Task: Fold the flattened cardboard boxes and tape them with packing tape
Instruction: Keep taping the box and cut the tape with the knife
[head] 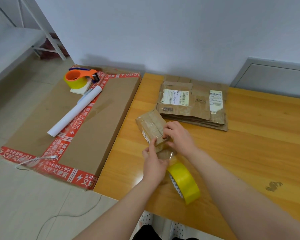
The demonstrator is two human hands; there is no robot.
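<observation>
The small box (151,129) is lying on the wooden table (249,139) near its left edge, directly ahead of both your hands, with its near end between them. Your left hand (153,163) is reaching up from below, thumb and forefinger pinching the near left corner of the box. Your right hand (178,137) is coming in from the right, its fingers curling over the top of the same end and gripping it. Both forearms are stretching forward over the table's front edge.

A clear tape strip (164,154) is running from the box's near end down to the yellow tape roll (184,181), which is standing on edge just beside your left wrist.

Behind the box, close to your right hand, the stack of flattened boxes (192,104) is lying near the wall. To the left of the table a large carton (97,118) with red printed tape is carrying an orange tape dispenser (78,78), a white paper roll (73,113) and a white cable (36,159).
</observation>
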